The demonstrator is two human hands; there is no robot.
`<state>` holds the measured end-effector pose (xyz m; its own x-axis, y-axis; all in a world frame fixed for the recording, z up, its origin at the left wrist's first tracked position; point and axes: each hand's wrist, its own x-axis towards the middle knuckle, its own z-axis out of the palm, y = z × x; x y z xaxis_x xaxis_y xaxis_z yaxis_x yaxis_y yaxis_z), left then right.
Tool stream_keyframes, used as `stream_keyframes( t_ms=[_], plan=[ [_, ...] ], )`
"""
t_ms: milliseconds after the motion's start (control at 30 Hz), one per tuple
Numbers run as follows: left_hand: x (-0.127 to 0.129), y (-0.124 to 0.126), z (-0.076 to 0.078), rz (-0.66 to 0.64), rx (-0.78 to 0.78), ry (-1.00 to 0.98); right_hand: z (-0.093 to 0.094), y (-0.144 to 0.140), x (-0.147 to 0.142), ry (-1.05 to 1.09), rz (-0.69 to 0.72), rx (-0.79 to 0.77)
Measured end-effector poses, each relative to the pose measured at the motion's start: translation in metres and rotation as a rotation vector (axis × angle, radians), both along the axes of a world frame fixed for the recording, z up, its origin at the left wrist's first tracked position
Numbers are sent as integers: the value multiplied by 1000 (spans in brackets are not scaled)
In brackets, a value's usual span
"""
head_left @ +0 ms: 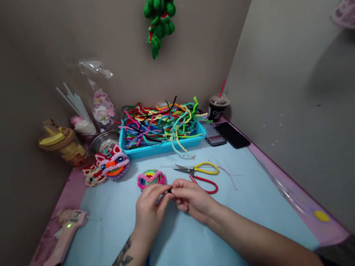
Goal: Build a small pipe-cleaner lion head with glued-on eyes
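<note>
While a small dark piece [170, 191] is sitting pinched between the two hands low over the light blue table cover [196, 239], the left hand [150, 209] is closing its thumb and forefinger on it from one side and the right hand [192, 198] is clamping its fingertips on it from the other; what the piece is cannot be told, it being too small. Just beyond the hands a pink and yellow round craft piece [150, 178] is lying flat, and yellow-handled scissors [197, 168] are resting beside a red loop [205, 185]. Farther back, a blue tray [162, 146] is holding a heap of coloured pipe cleaners [161, 119]. Near the table's left edge a glue gun [65, 235] is lying with its green light glowing.
</note>
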<state>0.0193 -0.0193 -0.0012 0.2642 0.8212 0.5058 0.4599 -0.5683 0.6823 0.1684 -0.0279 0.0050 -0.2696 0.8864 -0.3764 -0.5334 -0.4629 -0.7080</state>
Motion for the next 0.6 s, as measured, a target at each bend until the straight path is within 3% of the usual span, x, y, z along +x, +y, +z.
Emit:
stream_keyframes(
  t_ms=[367,600],
  plan=[
    [-1,-1,10,-17,60,-49,5,0,3,-34,12,64],
    [-2,-2,0,-46,59,-2,2,-1,4,-61,19,133]
  ],
)
